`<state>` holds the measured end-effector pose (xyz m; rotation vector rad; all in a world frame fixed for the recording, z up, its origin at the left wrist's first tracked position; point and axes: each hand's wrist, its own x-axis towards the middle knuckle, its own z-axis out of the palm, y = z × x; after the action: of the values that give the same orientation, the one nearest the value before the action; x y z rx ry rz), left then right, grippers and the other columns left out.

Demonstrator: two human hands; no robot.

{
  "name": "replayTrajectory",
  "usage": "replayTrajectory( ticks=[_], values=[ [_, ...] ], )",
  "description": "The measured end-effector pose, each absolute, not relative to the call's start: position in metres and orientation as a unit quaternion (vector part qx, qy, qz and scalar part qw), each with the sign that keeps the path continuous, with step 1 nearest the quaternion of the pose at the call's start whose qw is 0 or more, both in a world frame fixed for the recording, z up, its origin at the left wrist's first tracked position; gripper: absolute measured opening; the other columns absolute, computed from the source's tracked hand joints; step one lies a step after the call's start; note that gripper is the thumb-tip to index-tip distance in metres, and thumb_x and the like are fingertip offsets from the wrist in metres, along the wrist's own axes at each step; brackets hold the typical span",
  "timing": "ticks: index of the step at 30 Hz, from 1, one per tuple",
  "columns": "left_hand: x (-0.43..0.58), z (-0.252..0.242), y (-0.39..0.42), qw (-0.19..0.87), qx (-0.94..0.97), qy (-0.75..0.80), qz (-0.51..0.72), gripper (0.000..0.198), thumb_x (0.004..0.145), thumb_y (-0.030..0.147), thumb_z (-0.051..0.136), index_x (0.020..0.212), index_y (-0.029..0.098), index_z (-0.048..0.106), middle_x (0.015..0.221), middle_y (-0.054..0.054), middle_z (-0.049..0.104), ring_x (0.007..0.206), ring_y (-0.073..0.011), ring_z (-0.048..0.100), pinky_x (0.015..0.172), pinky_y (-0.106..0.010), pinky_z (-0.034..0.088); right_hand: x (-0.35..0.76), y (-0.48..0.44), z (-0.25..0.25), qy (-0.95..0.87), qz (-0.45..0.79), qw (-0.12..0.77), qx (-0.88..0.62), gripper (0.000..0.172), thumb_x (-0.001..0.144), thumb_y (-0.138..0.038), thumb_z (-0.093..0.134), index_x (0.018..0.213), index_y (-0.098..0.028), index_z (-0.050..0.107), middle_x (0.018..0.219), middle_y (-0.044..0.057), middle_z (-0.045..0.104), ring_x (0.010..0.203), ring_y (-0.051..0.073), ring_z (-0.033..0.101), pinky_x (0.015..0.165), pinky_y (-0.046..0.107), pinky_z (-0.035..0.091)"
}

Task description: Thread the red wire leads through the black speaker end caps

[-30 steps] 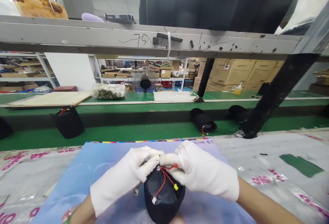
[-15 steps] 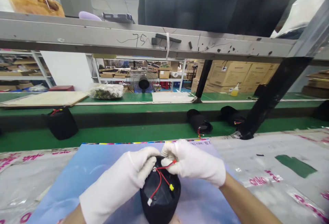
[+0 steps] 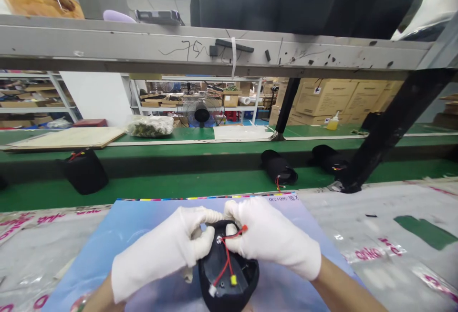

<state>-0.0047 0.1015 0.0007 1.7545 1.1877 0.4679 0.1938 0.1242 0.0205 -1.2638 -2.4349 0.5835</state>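
Both my gloved hands grip a black cylindrical unit [image 3: 229, 278] that lies tilted on a blue printed sheet [image 3: 89, 254]. My left hand [image 3: 164, 250] wraps its upper left side, and my right hand [image 3: 272, 238] presses on its upper right side. Across its dark end face runs a thin red wire [image 3: 226, 266]. The wire carries a small yellow connector [image 3: 234, 280] and a white connector [image 3: 213, 291]. One red tip [image 3: 244, 229] reaches past my right fingers. My hands hide the unit's upper part.
Plastic sheeting with pink print [image 3: 372, 252] covers the bench around the blue sheet. Beyond it, several similar black units [image 3: 278, 167] lie on a green conveyor belt [image 3: 179, 183]. A black post [image 3: 390, 135] stands at the right, under a grey overhead shelf [image 3: 143, 47].
The black unit has rolled in my hands, swinging the yellow connector lower. My fingers have shifted from meeting above it to resting on its upper edge.
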Motion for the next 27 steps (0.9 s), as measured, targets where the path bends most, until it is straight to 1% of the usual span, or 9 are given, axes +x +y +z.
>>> replayTrajectory(
  ticks=[4, 7, 9, 11, 13, 16, 18, 23, 27],
  values=[
    [-0.001, 0.013, 0.099, 0.412, 0.75, 0.487, 0.175, 0.034, 0.088, 0.016, 0.039, 0.11, 0.022, 0.065, 0.074, 0.004, 0.063, 0.043, -0.0054, 0.051, 0.04, -0.014, 0.047, 0.189, 0.126, 0.033, -0.868, 0.194, 0.165, -0.425, 0.028, 0.061, -0.018, 0.062, 0.055, -0.02, 0.035, 0.046, -0.008, 0.027, 0.045, 0.009, 0.017, 0.045, 0.025, 0.014],
    [-0.003, 0.021, 0.096, 0.419, 0.749, 0.494, 0.141, 0.034, 0.09, 0.02, 0.038, 0.115, 0.023, 0.062, 0.069, 0.005, 0.057, 0.042, -0.0047, 0.046, 0.039, -0.014, 0.046, 0.194, 0.13, 0.045, -0.877, 0.223, 0.149, -0.399, 0.017, 0.066, -0.018, 0.061, 0.057, -0.02, 0.046, 0.047, -0.007, 0.038, 0.044, 0.009, 0.029, 0.044, 0.024, 0.02],
    [-0.004, 0.023, 0.095, 0.425, 0.741, 0.5, 0.139, 0.034, 0.093, 0.027, 0.039, 0.12, 0.023, 0.06, 0.072, 0.005, 0.058, 0.042, -0.0044, 0.046, 0.04, -0.015, 0.047, 0.203, 0.131, 0.05, -0.874, 0.255, 0.144, -0.389, 0.004, 0.074, -0.019, 0.058, 0.078, -0.021, 0.059, 0.055, -0.006, 0.053, 0.048, 0.01, 0.046, 0.047, 0.02, 0.031],
    [-0.004, 0.021, 0.096, 0.423, 0.736, 0.507, 0.153, 0.033, 0.095, 0.03, 0.04, 0.119, 0.022, 0.06, 0.073, 0.004, 0.059, 0.042, -0.0043, 0.047, 0.041, -0.015, 0.047, 0.214, 0.129, 0.048, -0.852, 0.292, 0.189, -0.392, 0.025, 0.08, -0.02, 0.054, 0.105, -0.021, 0.059, 0.077, -0.002, 0.065, 0.063, 0.012, 0.059, 0.055, 0.021, 0.043],
    [-0.004, 0.02, 0.098, 0.438, 0.718, 0.516, 0.162, 0.031, 0.095, 0.033, 0.041, 0.118, 0.023, 0.06, 0.072, 0.004, 0.059, 0.04, -0.0044, 0.048, 0.039, -0.015, 0.045, 0.228, 0.123, 0.038, -0.806, 0.328, 0.283, -0.402, 0.034, 0.084, -0.022, 0.053, 0.118, -0.022, 0.053, 0.098, 0.004, 0.066, 0.078, 0.015, 0.063, 0.065, 0.025, 0.05],
    [-0.011, 0.021, 0.099, 0.507, 0.677, 0.506, 0.171, 0.034, 0.092, 0.044, 0.052, 0.117, 0.023, 0.059, 0.081, 0.001, 0.065, 0.042, -0.0058, 0.051, 0.041, -0.019, 0.048, 0.249, 0.106, 0.012, -0.732, 0.344, 0.428, -0.402, 0.029, 0.087, -0.025, 0.056, 0.115, -0.025, 0.053, 0.104, 0.005, 0.065, 0.086, 0.017, 0.064, 0.075, 0.031, 0.053],
    [-0.017, 0.024, 0.096, 0.538, 0.655, 0.496, 0.187, 0.044, 0.086, 0.053, 0.06, 0.12, 0.024, 0.058, 0.086, -0.001, 0.067, 0.049, -0.0089, 0.057, 0.046, -0.022, 0.051, 0.26, 0.093, -0.009, -0.72, 0.315, 0.478, -0.394, 0.024, 0.089, -0.026, 0.056, 0.113, -0.028, 0.053, 0.101, 0.002, 0.065, 0.086, 0.016, 0.064, 0.079, 0.032, 0.053],
    [-0.022, 0.033, 0.085, 0.451, 0.637, 0.558, 0.283, 0.04, 0.088, 0.057, 0.055, 0.114, 0.027, 0.061, 0.074, 0.004, 0.064, 0.053, -0.0082, 0.057, 0.058, -0.022, 0.05, 0.262, 0.077, -0.038, -0.783, 0.255, 0.449, -0.347, 0.027, 0.093, -0.022, 0.053, 0.118, -0.03, 0.053, 0.108, 0.003, 0.063, 0.097, 0.017, 0.062, 0.09, 0.033, 0.051],
    [-0.016, 0.023, 0.079, 0.442, 0.625, 0.554, 0.329, 0.036, 0.087, 0.055, 0.058, 0.103, 0.023, 0.065, 0.069, 0.005, 0.058, 0.056, -0.009, 0.05, 0.056, -0.022, 0.047, 0.242, 0.091, -0.033, -0.765, 0.294, 0.44, -0.367, 0.016, 0.095, -0.024, 0.047, 0.107, -0.023, 0.058, 0.095, 0.003, 0.065, 0.083, 0.016, 0.065, 0.079, 0.032, 0.054]
  ],
)
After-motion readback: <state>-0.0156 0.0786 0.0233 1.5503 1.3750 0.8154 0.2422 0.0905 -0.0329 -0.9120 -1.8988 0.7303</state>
